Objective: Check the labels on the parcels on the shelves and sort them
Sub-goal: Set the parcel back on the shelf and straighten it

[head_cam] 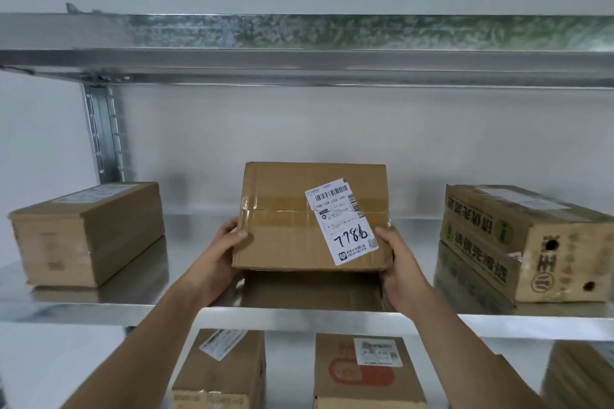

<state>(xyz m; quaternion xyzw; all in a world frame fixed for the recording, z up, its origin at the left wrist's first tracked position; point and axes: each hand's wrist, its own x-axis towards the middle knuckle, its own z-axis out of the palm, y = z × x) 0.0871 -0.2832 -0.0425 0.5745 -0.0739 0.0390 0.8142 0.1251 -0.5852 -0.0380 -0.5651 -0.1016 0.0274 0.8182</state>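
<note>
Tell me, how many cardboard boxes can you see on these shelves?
6. Middle shelf: left box, held box, printed box. Lower shelf: labelled box, orange-marked box, and one partly cut off at right. Others may be hidden.

Gripping a matt brown cardboard box (pixel 299 219) between left hand (pixel 222 251) and right hand (pixel 400 271), glossy clear tape (pixel 282 207) crossing its face, a smooth white paper label (pixel 342 221) lying nearer the right grip. Reflecting the box underneath, a shiny galvanized metal shelf (pixel 299 317). Showing a mottled, spangled zinc finish above the grip, the upper metal beam (pixel 332 33).
</note>
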